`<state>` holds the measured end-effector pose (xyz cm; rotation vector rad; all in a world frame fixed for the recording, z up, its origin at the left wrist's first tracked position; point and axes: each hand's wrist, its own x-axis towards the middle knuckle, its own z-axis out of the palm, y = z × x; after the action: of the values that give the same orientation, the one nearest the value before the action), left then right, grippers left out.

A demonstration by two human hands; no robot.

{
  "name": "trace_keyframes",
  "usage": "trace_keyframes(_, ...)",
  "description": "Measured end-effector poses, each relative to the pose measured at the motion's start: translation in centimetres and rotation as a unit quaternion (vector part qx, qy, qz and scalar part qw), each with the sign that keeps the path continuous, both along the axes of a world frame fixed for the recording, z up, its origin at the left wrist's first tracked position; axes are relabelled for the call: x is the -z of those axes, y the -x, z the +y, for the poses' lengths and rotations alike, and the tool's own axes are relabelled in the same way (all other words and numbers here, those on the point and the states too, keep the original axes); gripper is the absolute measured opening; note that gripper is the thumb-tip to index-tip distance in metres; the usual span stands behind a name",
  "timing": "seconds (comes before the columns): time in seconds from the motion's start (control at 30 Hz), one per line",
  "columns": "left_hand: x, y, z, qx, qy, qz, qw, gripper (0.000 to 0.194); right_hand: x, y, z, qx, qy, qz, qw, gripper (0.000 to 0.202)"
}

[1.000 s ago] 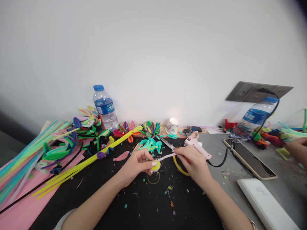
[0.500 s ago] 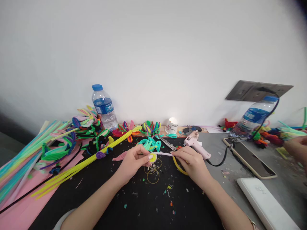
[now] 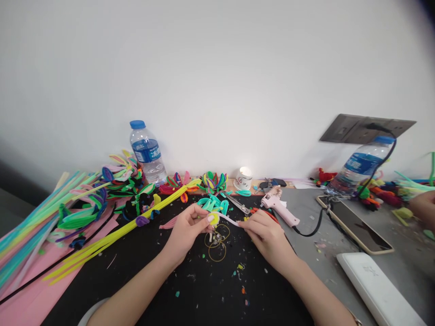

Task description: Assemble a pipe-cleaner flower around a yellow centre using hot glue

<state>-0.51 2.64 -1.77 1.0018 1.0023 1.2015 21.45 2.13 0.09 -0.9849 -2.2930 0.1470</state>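
Near the middle of the black mat, my left hand (image 3: 190,228) pinches a small round yellow fuzzy piece (image 3: 214,219) between thumb and fingertips. A pale, whitish-lilac pipe cleaner (image 3: 228,219) runs from that piece across to my right hand (image 3: 265,235), whose fingers are closed on its other end. The strip bows slightly upward between the hands. Just below it lie thin rubber bands (image 3: 217,251). Scissors (image 3: 239,204) rest behind my right hand, their orange-red handles partly covered by it. Teal pipe-cleaner loops (image 3: 214,203) lie behind my left hand.
A pink glue gun (image 3: 280,210) with a black cord lies to the right, near a phone (image 3: 356,226) and a white case (image 3: 377,285). Yellow pipe cleaners (image 3: 112,237) and a water bottle (image 3: 147,154) are at left. Another person's hand (image 3: 423,208) shows at the right edge.
The pale pipe cleaner has gone from nearly straight to bowed, and my right hand has shifted slightly left. A yellow curved strip beneath my right hand has mostly gone from view.
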Motion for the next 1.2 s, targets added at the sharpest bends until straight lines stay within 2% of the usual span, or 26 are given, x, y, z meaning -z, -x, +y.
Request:
trace_keyframes(0.53, 0.1, -0.6, -0.2, -0.045, 0.029, -0.053, 0.997, 0.022, 0.9, 1.8, -1.3, -0.029, 0.031, -0.036, 0.998, 0.024)
trace_keyframes(1.2, -0.2, -1.0, -0.6, -0.056, 0.033, -0.048, 0.997, 0.021, 0.8, 3.5, -2.1, -0.033, 0.035, -0.071, 0.996, 0.024)
